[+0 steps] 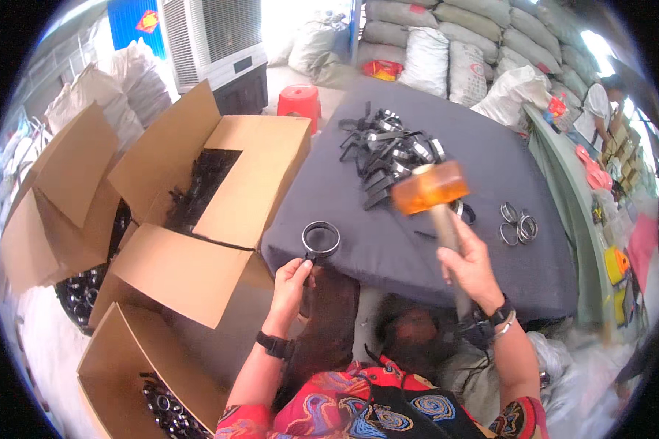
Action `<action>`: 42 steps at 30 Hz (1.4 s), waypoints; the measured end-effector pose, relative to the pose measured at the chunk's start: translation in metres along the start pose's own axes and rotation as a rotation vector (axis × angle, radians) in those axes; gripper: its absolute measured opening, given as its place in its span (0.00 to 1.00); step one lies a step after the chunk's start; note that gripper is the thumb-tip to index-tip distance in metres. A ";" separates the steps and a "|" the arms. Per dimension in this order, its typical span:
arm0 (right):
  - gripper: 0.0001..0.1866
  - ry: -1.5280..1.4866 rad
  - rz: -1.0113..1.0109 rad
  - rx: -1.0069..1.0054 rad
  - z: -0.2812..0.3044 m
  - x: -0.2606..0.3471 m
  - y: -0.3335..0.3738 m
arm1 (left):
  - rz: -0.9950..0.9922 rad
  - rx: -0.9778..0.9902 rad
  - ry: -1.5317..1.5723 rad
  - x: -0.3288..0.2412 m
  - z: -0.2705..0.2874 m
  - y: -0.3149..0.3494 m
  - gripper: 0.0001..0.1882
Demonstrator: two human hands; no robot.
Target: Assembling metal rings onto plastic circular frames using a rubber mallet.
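My left hand (293, 284) pinches the dark handle of a ring-shaped piece (320, 254), with its silver and black ring upright at the near left edge of the padded table (388, 245). My right hand (472, 267) grips the wooden handle of a mallet (430, 188). The mallet's translucent amber head is raised over the table and slightly blurred, apart from the ring. Beyond it lies a heap of black-handled ring pieces (392, 143). Another such piece is partly hidden behind the mallet. Several loose metal rings (526, 228) sit to the right.
Open cardboard boxes (271, 157) stand at the left, with black pieces inside. A red stool (299, 101) and a large air cooler (216, 40) are behind them. Stacked sacks (468, 44) line the back. Another person (597, 113) is at the far right.
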State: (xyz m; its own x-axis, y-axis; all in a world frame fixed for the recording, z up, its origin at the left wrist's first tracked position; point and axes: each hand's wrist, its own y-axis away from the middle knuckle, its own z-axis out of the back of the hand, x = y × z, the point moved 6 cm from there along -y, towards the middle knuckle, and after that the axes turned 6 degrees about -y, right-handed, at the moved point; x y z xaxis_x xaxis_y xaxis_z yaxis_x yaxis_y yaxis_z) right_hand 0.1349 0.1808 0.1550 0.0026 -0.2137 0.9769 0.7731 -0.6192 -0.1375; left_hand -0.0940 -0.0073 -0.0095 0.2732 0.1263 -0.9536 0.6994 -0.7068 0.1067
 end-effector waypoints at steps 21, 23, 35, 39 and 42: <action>0.38 0.130 0.079 0.090 -0.101 -0.009 -0.068 | -0.058 -0.011 -0.143 0.013 0.014 -0.006 0.11; 0.39 0.169 0.128 0.033 -0.101 0.008 -0.057 | -0.093 -0.011 -0.130 0.008 0.015 -0.004 0.11; 0.38 0.721 0.374 0.324 -0.113 -0.040 0.006 | -0.084 0.034 -0.085 0.011 0.005 -0.006 0.11; 0.35 0.862 0.347 0.402 -0.133 -0.014 0.006 | -0.089 -0.005 -0.109 0.018 0.011 -0.011 0.11; 0.36 0.771 0.491 0.296 -0.140 0.020 -0.018 | -0.075 0.018 -0.099 0.014 0.008 -0.007 0.11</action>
State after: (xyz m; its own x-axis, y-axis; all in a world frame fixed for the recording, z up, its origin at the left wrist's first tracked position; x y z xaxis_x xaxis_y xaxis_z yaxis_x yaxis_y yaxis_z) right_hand 0.0318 0.0817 0.1543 0.0325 -0.9021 0.4304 0.9259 -0.1350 -0.3529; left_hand -0.1003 -0.0066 -0.0254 0.1534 0.1109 -0.9819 0.7032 -0.7104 0.0296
